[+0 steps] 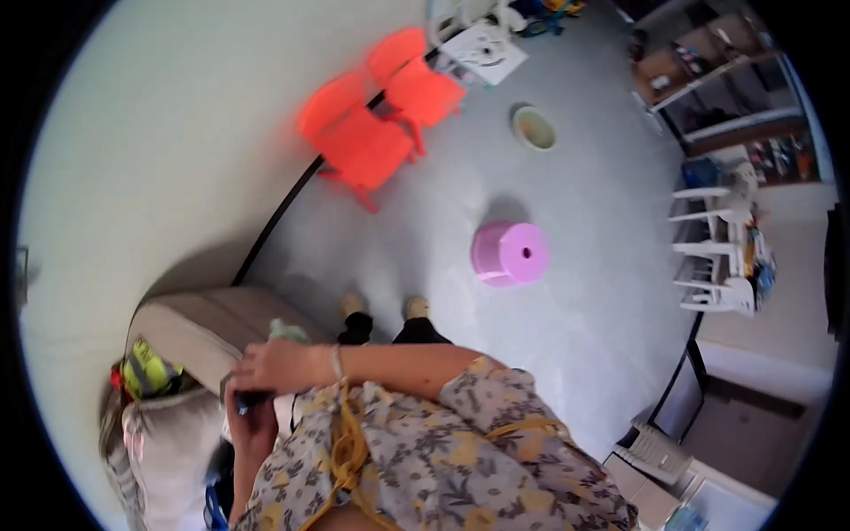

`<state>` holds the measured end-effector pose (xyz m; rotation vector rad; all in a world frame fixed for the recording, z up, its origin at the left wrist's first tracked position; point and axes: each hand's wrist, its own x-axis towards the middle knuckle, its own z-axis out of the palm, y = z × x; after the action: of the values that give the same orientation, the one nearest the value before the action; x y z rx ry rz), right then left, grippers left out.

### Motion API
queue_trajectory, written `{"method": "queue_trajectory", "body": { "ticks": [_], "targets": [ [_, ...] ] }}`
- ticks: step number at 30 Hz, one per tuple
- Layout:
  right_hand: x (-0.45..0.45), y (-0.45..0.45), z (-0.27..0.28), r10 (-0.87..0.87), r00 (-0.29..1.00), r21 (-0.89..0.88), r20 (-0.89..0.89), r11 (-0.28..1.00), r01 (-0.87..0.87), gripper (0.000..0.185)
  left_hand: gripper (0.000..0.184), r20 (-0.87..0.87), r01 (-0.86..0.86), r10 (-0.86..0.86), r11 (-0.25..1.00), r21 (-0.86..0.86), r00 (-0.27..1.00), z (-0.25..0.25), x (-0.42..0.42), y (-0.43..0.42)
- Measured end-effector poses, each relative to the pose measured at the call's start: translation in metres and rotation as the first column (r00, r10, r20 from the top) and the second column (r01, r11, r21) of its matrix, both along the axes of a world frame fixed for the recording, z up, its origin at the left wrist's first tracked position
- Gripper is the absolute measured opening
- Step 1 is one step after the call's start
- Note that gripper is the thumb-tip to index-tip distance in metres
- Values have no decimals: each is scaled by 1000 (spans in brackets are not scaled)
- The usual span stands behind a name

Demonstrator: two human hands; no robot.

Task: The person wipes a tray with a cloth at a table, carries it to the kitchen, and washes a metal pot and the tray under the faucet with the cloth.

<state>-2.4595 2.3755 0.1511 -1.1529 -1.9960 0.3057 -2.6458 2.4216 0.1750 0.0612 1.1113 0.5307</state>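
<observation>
- Dark object (254, 401), small, blurred: between right hand (273, 366) and left hand (254, 431).
- Right hand: fingers bent; cannot tell whether gripping.
- Left hand: partly hidden; opening and hold cannot be told.
- Pale green item (288, 332): just beyond right hand.
- Beige sofa (205, 320): beside hands.
- Pink stool (507, 255): on floor (575, 345).

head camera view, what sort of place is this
Likely a living room or similar indoor sitting area: a beige sofa stands by the wall, with orange chairs and a pink stool on the floor.
</observation>
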Motion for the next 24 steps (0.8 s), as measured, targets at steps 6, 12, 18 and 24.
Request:
{"method": "queue_trajectory", "body": {
  "ticks": [6, 12, 18, 24],
  "targets": [
    [7, -2, -7, 103, 922, -167, -372, 970, -176, 58, 51, -300, 154, -181, 982, -113, 936, 48, 4, -13],
    [19, -21, -13, -280, 714, -623, -642, 734, -271, 63, 22, -976, 961, 74, 177, 213, 203, 47, -58, 6],
    [15, -23, -16, -278, 602, -575, -749, 724, -381, 62, 23, -951, 955, -176, -112, 275, 253, 41, -66, 31],
    [7, -25, -7, -290, 585, -588, -757, 693, -418, 61, 17, -847, 921, -366, 85, 381, 384, 31, -99, 52]
  ]
}}
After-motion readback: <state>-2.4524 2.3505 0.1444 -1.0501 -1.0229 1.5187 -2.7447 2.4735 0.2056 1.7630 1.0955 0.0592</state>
